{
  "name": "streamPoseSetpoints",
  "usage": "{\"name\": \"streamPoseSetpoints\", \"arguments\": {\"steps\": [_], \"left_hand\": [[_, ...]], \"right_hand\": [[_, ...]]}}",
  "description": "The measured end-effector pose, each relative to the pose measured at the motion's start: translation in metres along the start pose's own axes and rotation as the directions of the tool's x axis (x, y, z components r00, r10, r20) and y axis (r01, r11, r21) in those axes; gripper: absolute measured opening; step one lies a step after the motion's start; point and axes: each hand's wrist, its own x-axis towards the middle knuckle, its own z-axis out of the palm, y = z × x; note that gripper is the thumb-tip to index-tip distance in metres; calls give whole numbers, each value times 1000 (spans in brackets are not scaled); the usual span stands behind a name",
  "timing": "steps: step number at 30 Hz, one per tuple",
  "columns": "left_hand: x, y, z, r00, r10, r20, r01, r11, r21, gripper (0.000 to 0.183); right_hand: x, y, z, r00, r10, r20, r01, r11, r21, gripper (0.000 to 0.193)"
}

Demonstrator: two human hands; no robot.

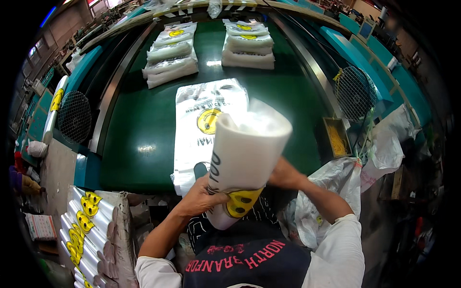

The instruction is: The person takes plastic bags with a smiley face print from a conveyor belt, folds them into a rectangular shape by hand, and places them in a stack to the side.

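In front of my chest, a thick bundle of white plastic bags [247,158] is bent over into a loose roll, with a yellow smiley face and dark lettering printed on it. My left hand [204,196] grips its lower left side, thumb laid across the outside. At the roll's right side is my right hand [284,174], slightly blurred, its fingers hidden behind the bundle. Beyond the roll, a flat stack of the same printed bags [189,127] lies on the green belt [144,149], partly covered by the roll.
Two rows of folded bag bundles [172,53] [248,43] sit at the belt's far end. More rolled bundles [91,235] are piled at lower left. Round wire fan guards [74,116] [355,93] flank the belt. A box of yellow strands [337,138] and a white sack [331,192] are at right.
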Motion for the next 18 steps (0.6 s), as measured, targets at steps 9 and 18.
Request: {"name": "streamPoseSetpoints", "arguments": {"steps": [9,18], "left_hand": [[-8,-17,-13,944,328,-35,-325,943,74,73],[-145,-42,-104,881,100,-462,132,886,445,36]], "right_hand": [[30,19,17,997,68,41,-79,896,436,41],[62,-29,44,760,-192,622,-119,898,423,64]]}}
